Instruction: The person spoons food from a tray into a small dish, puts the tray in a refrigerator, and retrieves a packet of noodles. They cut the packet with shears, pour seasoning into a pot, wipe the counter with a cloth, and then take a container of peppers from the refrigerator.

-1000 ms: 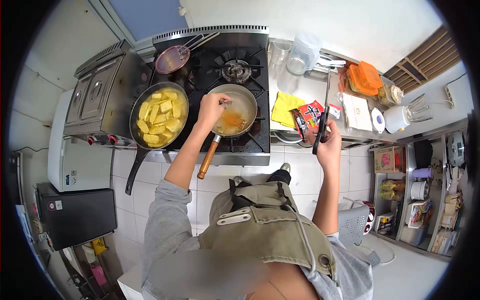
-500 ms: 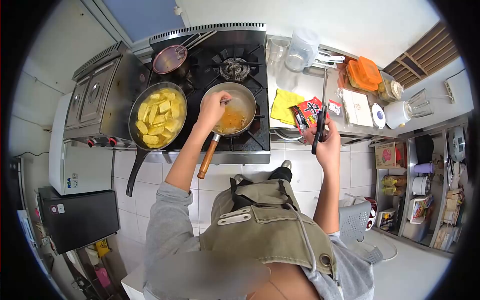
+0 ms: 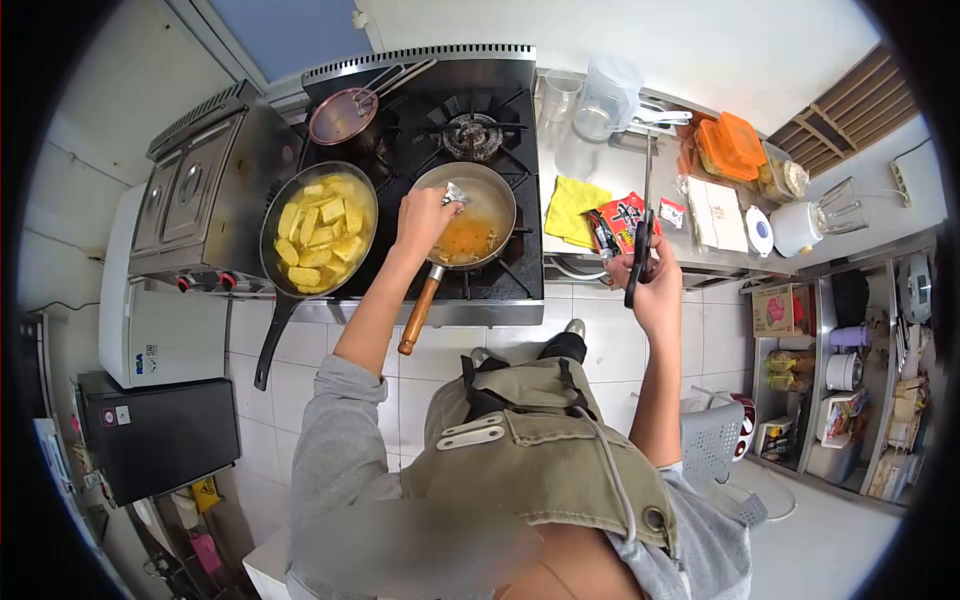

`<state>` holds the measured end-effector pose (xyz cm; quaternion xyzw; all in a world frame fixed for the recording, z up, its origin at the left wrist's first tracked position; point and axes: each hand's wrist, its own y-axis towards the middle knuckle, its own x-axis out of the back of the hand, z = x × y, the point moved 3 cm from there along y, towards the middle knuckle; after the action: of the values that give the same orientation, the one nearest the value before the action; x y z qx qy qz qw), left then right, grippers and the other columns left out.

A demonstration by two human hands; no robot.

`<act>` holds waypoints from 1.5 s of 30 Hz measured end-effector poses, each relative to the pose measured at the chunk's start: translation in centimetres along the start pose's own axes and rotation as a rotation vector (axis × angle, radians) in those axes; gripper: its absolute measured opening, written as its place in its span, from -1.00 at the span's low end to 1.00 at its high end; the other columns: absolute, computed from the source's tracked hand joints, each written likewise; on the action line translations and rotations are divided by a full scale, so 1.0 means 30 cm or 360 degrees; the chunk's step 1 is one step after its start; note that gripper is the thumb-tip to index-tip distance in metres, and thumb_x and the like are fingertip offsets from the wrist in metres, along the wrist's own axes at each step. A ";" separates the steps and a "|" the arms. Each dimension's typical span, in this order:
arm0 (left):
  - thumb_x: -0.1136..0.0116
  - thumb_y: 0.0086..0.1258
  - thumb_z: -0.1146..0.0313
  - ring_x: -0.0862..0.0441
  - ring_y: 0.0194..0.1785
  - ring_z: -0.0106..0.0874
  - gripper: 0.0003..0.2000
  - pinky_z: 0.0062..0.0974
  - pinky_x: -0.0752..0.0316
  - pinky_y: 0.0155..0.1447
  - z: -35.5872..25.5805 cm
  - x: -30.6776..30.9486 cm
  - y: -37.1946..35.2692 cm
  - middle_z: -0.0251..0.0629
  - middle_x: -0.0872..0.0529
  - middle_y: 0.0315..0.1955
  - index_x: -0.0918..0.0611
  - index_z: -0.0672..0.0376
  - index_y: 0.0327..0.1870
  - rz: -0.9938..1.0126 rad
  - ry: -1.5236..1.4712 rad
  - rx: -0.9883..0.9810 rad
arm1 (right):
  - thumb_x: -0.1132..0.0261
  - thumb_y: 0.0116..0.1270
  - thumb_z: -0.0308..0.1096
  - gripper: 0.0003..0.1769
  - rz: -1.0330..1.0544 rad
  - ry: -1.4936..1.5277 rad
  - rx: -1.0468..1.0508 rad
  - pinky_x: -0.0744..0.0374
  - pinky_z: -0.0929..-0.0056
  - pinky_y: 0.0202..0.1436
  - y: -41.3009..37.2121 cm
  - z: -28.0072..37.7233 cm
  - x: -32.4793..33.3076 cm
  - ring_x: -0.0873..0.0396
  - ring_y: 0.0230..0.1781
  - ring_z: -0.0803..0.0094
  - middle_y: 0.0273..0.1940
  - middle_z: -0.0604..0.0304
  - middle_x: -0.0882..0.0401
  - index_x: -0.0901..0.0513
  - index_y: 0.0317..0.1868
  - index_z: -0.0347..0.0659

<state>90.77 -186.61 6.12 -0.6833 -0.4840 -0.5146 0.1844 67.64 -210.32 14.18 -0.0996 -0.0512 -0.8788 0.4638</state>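
My left hand (image 3: 428, 218) is closed on a small silvery packet (image 3: 455, 192) above the wooden-handled pan (image 3: 487, 183). Water with orange powder and bits (image 3: 467, 236) lies in that pan on the stove. In my right hand (image 3: 655, 280) are black-handled scissors (image 3: 642, 245), blades pointing away from me over the counter. Just left of the scissors are a red and black noodle packet (image 3: 618, 222) and a yellow cloth (image 3: 575, 208). A black frying pan (image 3: 271, 240) with yellow pieces (image 3: 322, 226) in liquid sits at the left of the stove.
A lidded pot (image 3: 343, 118) stands at the back left of the stove, near a bare burner (image 3: 472, 137). Along the counter are a clear pitcher (image 3: 605, 105), orange containers (image 3: 733, 146), a white packet (image 3: 716, 215) and a blender (image 3: 800, 228). Shelves (image 3: 812, 375) stand at the right.
My left hand has turned slightly, and the silvery packet now shows more clearly at its fingertips. My right hand holds the scissors almost as before.
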 end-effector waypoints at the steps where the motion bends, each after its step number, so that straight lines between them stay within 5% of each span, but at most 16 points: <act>1: -0.32 0.03 0.22 -0.63 -0.39 -0.09 -0.79 -0.26 -0.50 -0.29 0.008 -0.008 0.001 0.02 -0.62 -0.56 -0.69 0.16 -0.42 -0.0058 0.0000 -0.0049 | -0.36 0.05 -0.56 -0.65 0.0000 -0.0001 0.0000 -0.51 0.60 -0.44 -0.002 0.001 0.000 -0.54 -0.53 0.57 -0.47 0.16 -0.62 -0.40 -0.17 -0.32; 5: -0.32 0.00 0.25 -0.62 -0.39 -0.09 -0.79 -0.26 -0.51 -0.27 0.009 -0.007 -0.001 -0.01 -0.64 -0.54 -0.69 0.17 -0.39 -0.0037 -0.0352 -0.0096 | -0.36 0.05 -0.56 -0.65 -0.0002 0.0035 -0.0030 -0.51 0.60 -0.44 -0.009 0.010 -0.001 -0.56 -0.52 0.56 -0.46 0.15 -0.62 -0.40 -0.18 -0.32; 8: -0.33 -0.01 0.29 -0.62 -0.36 -0.07 -0.78 -0.26 -0.51 -0.22 -0.020 0.026 -0.004 -0.03 -0.66 -0.50 -0.69 0.18 -0.34 0.0184 -0.0235 0.0175 | -0.36 0.04 -0.57 -0.65 0.0004 0.0015 -0.0040 -0.52 0.59 -0.44 -0.007 -0.003 0.001 -0.56 -0.52 0.56 -0.46 0.15 -0.62 -0.40 -0.19 -0.31; 17: -0.35 -0.02 0.37 -0.65 -0.26 -0.15 -0.76 -0.29 -0.52 -0.17 -0.023 0.016 0.000 -0.05 -0.68 -0.39 -0.68 0.20 -0.29 0.0090 -0.0193 -0.0075 | -0.36 0.04 -0.55 -0.66 0.0030 -0.0003 -0.0046 -0.51 0.59 -0.44 -0.014 0.006 0.000 -0.56 -0.52 0.57 -0.47 0.17 -0.62 -0.41 -0.20 -0.29; 25: -0.21 0.17 0.35 -0.69 -0.32 -0.26 -0.83 -0.48 -0.53 -0.23 -0.055 0.076 0.010 -0.08 -0.69 -0.44 -0.68 0.22 -0.27 0.0080 -0.0465 0.0013 | -0.36 0.04 -0.61 -0.61 0.0058 0.0006 -0.0067 -0.51 0.62 -0.44 -0.015 -0.013 0.007 -0.56 -0.52 0.54 -0.46 0.14 -0.60 -0.36 -0.18 -0.27; 31: -0.10 0.28 0.42 -0.68 -0.29 -0.19 -0.82 -0.39 -0.53 -0.23 -0.096 0.079 -0.046 -0.02 -0.68 -0.37 -0.57 0.23 -0.12 -0.0150 -0.0622 0.0100 | -0.34 0.05 -0.55 -0.68 0.0015 -0.0012 -0.0038 -0.50 0.60 -0.43 -0.025 -0.014 0.014 -0.54 -0.54 0.59 -0.49 0.17 -0.62 -0.39 -0.23 -0.28; 35: -0.06 0.25 0.51 -0.66 -0.22 -0.13 -0.77 -0.35 -0.54 -0.16 -0.056 0.037 -0.062 0.04 -0.67 -0.34 -0.53 0.21 -0.06 0.0067 -0.0362 0.0097 | -0.33 0.03 -0.55 -0.68 0.0015 0.0014 0.0004 -0.50 0.59 -0.43 -0.026 -0.042 0.006 -0.54 -0.54 0.60 -0.49 0.19 -0.62 -0.42 -0.20 -0.27; 39: -0.13 0.18 0.52 -0.67 -0.25 -0.16 -0.78 -0.40 -0.55 -0.15 -0.026 -0.003 -0.062 -0.01 -0.69 -0.35 -0.62 0.23 -0.13 0.0060 -0.0636 0.0011 | -0.37 0.05 -0.58 -0.62 0.0070 -0.0090 -0.0080 -0.49 0.63 -0.43 -0.036 -0.028 0.001 -0.56 -0.51 0.56 -0.47 0.14 -0.62 -0.35 -0.18 -0.27; 45: -0.15 0.17 0.50 -0.68 -0.32 -0.17 -0.82 -0.40 -0.54 -0.20 -0.039 0.033 -0.034 0.00 -0.68 -0.44 -0.64 0.26 -0.20 -0.0002 -0.0410 0.0111 | -0.36 0.04 -0.60 -0.62 0.0071 -0.0030 -0.0072 -0.52 0.61 -0.42 -0.034 -0.023 0.000 -0.57 -0.51 0.53 -0.45 0.14 -0.61 -0.35 -0.18 -0.27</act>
<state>89.29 -186.55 7.22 -0.7365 -0.5219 -0.4056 0.1440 66.72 -209.88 13.53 -0.1196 -0.0336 -0.8682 0.4805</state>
